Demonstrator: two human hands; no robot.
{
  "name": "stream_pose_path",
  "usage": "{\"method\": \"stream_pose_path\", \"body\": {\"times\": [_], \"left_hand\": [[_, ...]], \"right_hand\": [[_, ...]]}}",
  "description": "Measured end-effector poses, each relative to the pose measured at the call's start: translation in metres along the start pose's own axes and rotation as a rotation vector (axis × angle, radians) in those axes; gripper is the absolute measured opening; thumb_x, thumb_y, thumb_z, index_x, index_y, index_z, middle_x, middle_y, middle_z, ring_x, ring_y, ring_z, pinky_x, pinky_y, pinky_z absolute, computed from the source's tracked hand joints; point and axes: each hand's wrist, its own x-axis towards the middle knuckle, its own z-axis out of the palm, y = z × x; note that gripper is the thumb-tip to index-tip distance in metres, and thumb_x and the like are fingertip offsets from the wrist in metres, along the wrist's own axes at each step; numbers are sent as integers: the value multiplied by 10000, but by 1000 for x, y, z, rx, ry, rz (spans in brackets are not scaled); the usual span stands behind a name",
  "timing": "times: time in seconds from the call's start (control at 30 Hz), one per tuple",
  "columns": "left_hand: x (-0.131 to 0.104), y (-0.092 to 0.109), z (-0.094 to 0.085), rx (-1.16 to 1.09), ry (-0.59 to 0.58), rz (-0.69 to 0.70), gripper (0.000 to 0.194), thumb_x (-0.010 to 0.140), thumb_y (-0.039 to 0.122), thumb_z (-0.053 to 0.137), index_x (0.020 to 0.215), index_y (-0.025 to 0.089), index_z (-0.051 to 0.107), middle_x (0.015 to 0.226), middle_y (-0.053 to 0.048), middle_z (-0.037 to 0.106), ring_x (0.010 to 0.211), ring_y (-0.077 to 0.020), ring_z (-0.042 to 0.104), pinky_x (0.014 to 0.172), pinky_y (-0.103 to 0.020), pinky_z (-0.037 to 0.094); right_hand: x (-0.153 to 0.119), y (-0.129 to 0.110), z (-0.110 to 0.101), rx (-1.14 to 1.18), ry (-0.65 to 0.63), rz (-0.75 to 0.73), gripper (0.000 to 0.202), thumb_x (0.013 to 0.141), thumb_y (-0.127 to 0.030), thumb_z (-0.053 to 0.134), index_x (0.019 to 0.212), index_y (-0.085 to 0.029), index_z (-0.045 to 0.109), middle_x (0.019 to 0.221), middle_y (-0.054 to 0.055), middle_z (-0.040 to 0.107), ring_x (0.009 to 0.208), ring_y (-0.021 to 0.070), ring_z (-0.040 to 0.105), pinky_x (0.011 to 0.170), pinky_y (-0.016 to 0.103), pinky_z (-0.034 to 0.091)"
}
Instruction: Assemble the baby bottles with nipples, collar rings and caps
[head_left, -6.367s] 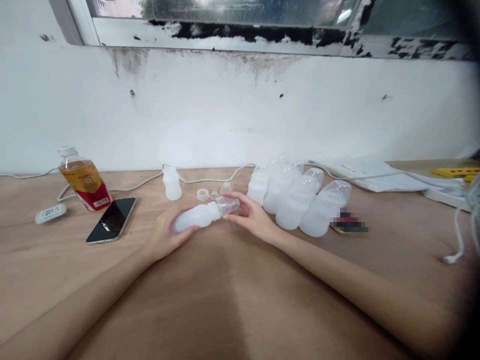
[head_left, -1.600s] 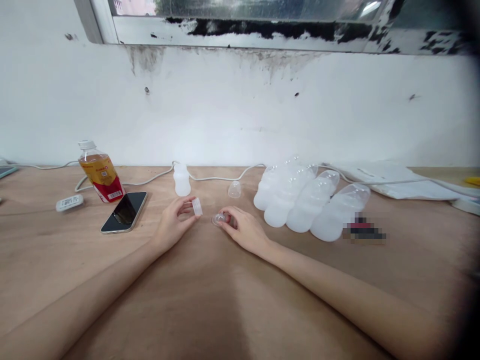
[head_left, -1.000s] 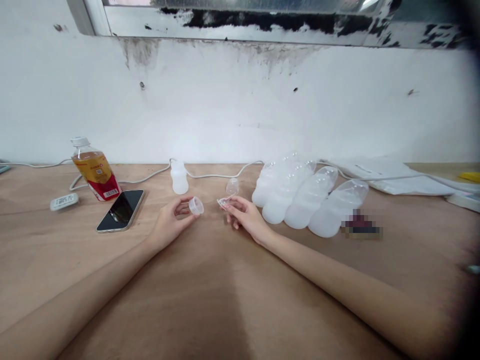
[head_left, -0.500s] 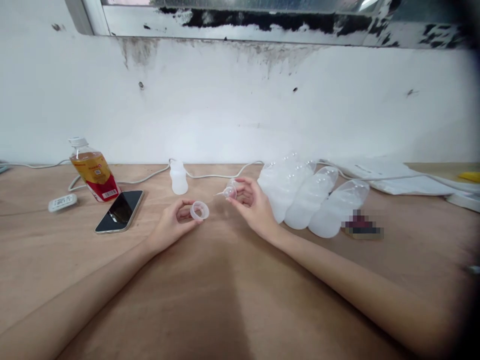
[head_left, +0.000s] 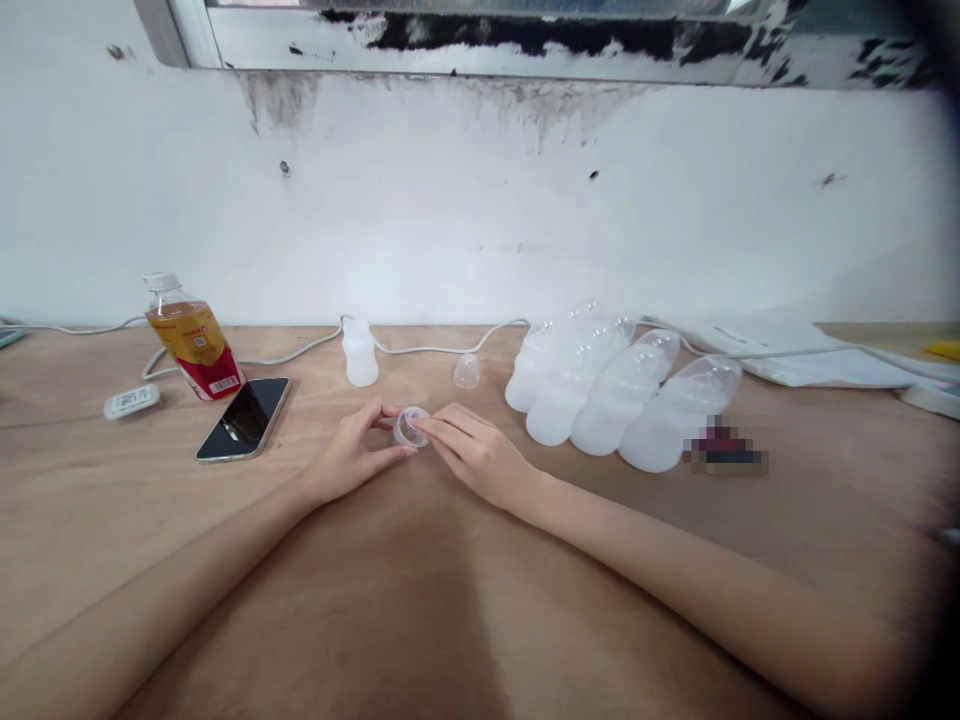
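My left hand is closed on the side of a translucent screw ring, of the kind that fits a baby bottle. Its round opening faces me. My right hand reaches in from the other side, its fingers pinched together at the ring's opening on a clear bottle teat, which is largely hidden by the fingers and the ring. Behind the hands a small clear dome cap stands on the wooden table. A frosted white baby bottle without a cap stands upright further left.
Several frosted bottles with clear domed caps are grouped on the right, beside a pixelated dark item. On the left are a phone, a drink bottle and a white adapter. A white cable runs along the wall.
My right hand has moved left and down with the teat, bringing it to the ring in my left hand. The dome cap behind it has come into view.
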Motion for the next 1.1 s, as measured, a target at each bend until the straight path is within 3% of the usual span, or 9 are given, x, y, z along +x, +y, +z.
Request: {"method": "stream_pose_path", "body": {"times": [0.17, 0.33, 0.5, 0.57, 0.63, 0.7, 0.8, 0.93, 1.1], "left_hand": [[1, 3, -1, 31, -10, 5, 284, 717, 284, 620, 939, 158, 497, 1000, -66, 594, 921, -167, 569, 845, -334, 456], [1, 2, -1, 40, 1, 21, 271, 724, 288, 611, 942, 171, 500, 1015, -59, 599, 957, -173, 560, 855, -341, 449], [2, 4, -1, 52, 21, 18, 293, 714, 326, 614, 942, 184, 496, 1074, -61, 597, 1013, -192, 548, 894, -366, 424], [3, 6, 0, 67, 15, 40, 320, 716, 335, 608, 977, 190, 492, 1136, -68, 571, 1082, -202, 507, 939, -385, 385], [4, 9, 2, 79, -1, 55, 339, 730, 332, 591, 1022, 197, 485, 1178, -73, 545, 1129, -201, 469, 968, -392, 354], [4, 12, 5, 98, -9, 34, 358, 731, 331, 586, 1049, 202, 482, 1212, -78, 514, 1141, -205, 456, 967, -393, 352], [4, 15, 11, 108, 21, -59, 371, 723, 346, 587, 1045, 191, 490, 1160, -86, 541, 1049, -209, 522, 893, -374, 417], [6, 18, 18, 41, 35, -206, 233, 781, 346, 498, 897, 152, 557, 844, -50, 639, 765, -164, 608, 703, -293, 492], [7, 19, 21, 58, 60, -259, 209, 759, 337, 516, 804, 141, 575, 744, -40, 640, 673, -155, 601, 620, -265, 484]], "right_hand": [[2, 0, 1, 42, -29, -44, 193, 837, -101, 403, 937, -114, 567, 829, 73, 616, 783, 159, 510, 700, 291, 486], [4, -4, -3, 182, -77, 8, 202, 834, -126, 412, 961, -150, 567, 951, 77, 583, 906, 168, 492, 790, 326, 469], [5, -2, 0, 420, 38, 522, 242, 819, -262, 460, 1034, -158, 502, 1015, 101, 504, 846, 141, 541, 674, 285, 496], [6, 2, 3, 616, -41, 713, 311, 816, -320, 459, 1080, -156, 461, 978, 93, 544, 783, 136, 567, 558, 248, 492], [6, 4, 4, 794, -152, 793, 293, 824, -341, 432, 1038, -147, 483, 888, 75, 586, 691, 125, 582, 455, 209, 451], [6, 5, 4, 830, -199, 815, 250, 823, -343, 429, 947, -144, 517, 805, 57, 596, 613, 114, 577, 395, 187, 405], [5, 3, 1, 689, -152, 826, 194, 811, -334, 444, 863, -161, 514, 734, 28, 584, 532, 97, 550, 366, 177, 367], [4, 0, -1, 446, -122, 710, 114, 801, -263, 455, 766, -163, 498, 616, -12, 536, 508, 85, 504, 468, 206, 397], [5, -1, 0, 325, -134, 630, 96, 804, -231, 452, 745, -164, 488, 642, 0, 541, 582, 104, 505, 548, 225, 395]]}}
